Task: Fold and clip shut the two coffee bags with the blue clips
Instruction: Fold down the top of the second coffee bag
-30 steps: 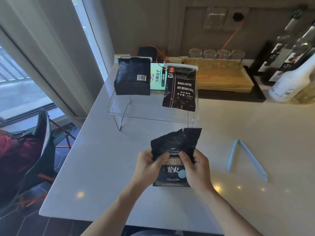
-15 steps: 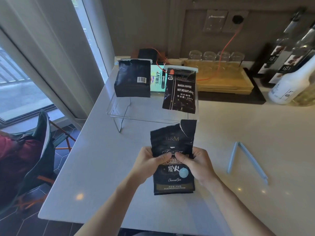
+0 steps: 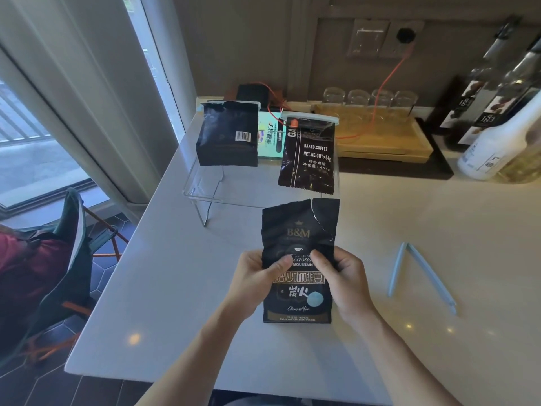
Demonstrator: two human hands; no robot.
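A black B&M coffee bag (image 3: 298,230) stands upright on the white counter (image 3: 181,288), its torn top open and unfolded. My left hand (image 3: 254,276) grips its left side and my right hand (image 3: 342,276) its right side, thumbs on the front. An open blue clip (image 3: 418,273) lies in a V on the counter to the right of the bag. On a clear acrylic stand (image 3: 205,194) behind sit two more bags: a black bag with a barcode (image 3: 228,133), and a dark BAKED.COFFEE bag (image 3: 307,159) with a pale clip (image 3: 310,118) across its top.
A wooden tray (image 3: 383,139) with upturned glasses (image 3: 369,98) sits at the back. Bottles (image 3: 497,136) stand at the far right. An orange cable (image 3: 383,83) runs to a wall socket. A window and a folding chair (image 3: 73,244) are on the left, past the counter edge.
The bag's top, bent over before, now stands straight up. The bag has been raised upright and both hands have slid up its sides.
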